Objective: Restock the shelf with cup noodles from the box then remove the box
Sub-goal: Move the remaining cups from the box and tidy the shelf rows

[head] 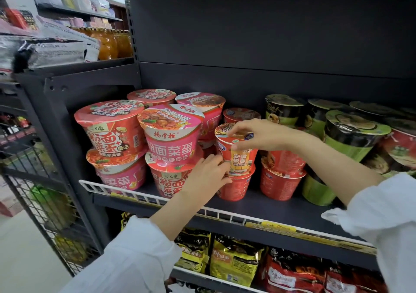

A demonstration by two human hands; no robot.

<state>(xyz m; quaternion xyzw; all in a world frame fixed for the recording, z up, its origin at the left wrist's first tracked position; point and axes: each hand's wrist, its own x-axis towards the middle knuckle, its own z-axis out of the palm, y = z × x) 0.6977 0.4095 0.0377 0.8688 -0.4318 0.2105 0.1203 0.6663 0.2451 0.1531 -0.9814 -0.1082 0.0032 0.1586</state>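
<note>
- Your right grip (244,135) pinches the lid rim of the red cup noodle (238,155), which sits stacked on a lower red cup (234,188) on the shelf (281,209)
- Your left grip (209,173) holds its base, just below-left
- Pink bowls (171,135) stand left of both grips

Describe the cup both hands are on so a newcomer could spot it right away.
Find the dark shelf behind the white wire rail. Near its middle, right of the big pink bowls, stand small red cups. It is the top cup of the front stack, alone showing a yellow label panel, held between left hand and right hand.
</note>
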